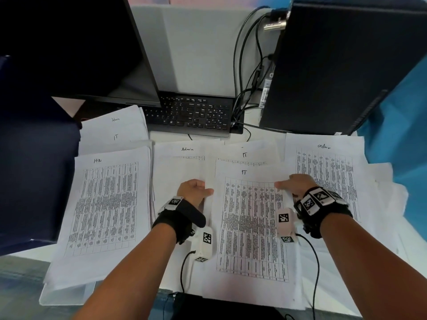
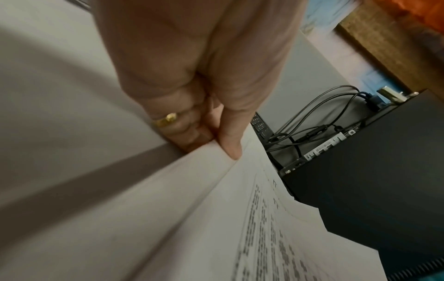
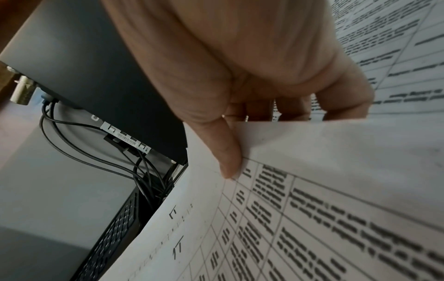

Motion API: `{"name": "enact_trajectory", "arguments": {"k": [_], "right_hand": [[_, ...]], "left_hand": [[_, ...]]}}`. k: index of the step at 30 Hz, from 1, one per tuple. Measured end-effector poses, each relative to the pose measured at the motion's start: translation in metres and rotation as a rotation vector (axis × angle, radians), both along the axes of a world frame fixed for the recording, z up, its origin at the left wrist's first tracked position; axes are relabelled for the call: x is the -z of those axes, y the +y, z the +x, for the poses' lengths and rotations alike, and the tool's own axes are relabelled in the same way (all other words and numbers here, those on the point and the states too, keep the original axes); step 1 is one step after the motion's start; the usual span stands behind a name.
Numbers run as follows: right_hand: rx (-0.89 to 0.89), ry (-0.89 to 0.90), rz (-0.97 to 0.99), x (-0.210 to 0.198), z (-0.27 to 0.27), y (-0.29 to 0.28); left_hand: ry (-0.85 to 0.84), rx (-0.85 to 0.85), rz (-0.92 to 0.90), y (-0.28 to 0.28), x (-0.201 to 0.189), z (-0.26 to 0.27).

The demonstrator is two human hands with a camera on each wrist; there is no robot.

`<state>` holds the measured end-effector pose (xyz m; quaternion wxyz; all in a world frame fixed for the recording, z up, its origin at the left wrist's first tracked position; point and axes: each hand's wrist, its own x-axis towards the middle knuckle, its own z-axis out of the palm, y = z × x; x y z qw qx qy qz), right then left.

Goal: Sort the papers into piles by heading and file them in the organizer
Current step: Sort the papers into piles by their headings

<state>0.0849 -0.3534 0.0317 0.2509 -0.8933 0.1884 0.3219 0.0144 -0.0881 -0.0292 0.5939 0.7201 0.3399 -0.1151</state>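
A printed sheet headed "IT" (image 1: 251,227) is held up over the desk by both sides. My left hand (image 1: 196,191) pinches its left edge, thumb on top and fingers curled beneath, as the left wrist view shows (image 2: 216,136). My right hand (image 1: 294,184) pinches the right edge the same way (image 3: 230,152). Under it lies another "IT" sheet (image 1: 245,155). An "Admin" sheet (image 1: 182,162) sits left of centre. A sheet headed "HR" (image 1: 106,209) lies on the left. A sheet headed "admn" (image 1: 325,162) lies at the right. Behind the left sheet are "Admin" and "IT" sheets (image 1: 115,128).
A black keyboard (image 1: 194,114) lies behind the papers, under a dark monitor (image 1: 76,49). A black computer tower (image 1: 342,70) with cables (image 1: 245,72) stands at the back right. A clear plastic folder (image 1: 67,294) pokes out under the left pile at the desk's front edge.
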Motion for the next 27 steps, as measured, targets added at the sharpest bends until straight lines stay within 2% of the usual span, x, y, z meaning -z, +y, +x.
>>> {"name": "enact_trajectory", "arguments": {"k": [7,12,15,19,22,24,27], "right_hand": [[-0.127,0.015,-0.047,-0.004,-0.003,0.002],[-0.165,0.021,0.026,-0.003,-0.006,-0.002],[-0.176,0.018,0.045,-0.002,-0.007,-0.003],[-0.061,-0.042,0.118,0.003,-0.006,0.001],[0.079,-0.136,0.19,0.002,-0.006,0.01],[0.068,-0.151,0.191,0.005,-0.004,0.017],[0.077,-0.161,0.26,0.006,0.0,0.028]], "left_hand": [[-0.034,-0.089,0.004,0.015,0.006,-0.001],[0.025,-0.115,0.252,0.031,-0.006,0.002],[0.017,-0.107,0.306,0.034,-0.008,0.002],[0.046,0.041,0.337,0.029,-0.007,-0.001],[-0.004,0.168,0.248,0.024,-0.003,-0.008],[-0.022,0.219,0.206,0.019,-0.006,-0.012],[-0.07,0.429,0.333,0.002,-0.019,-0.016]]}}
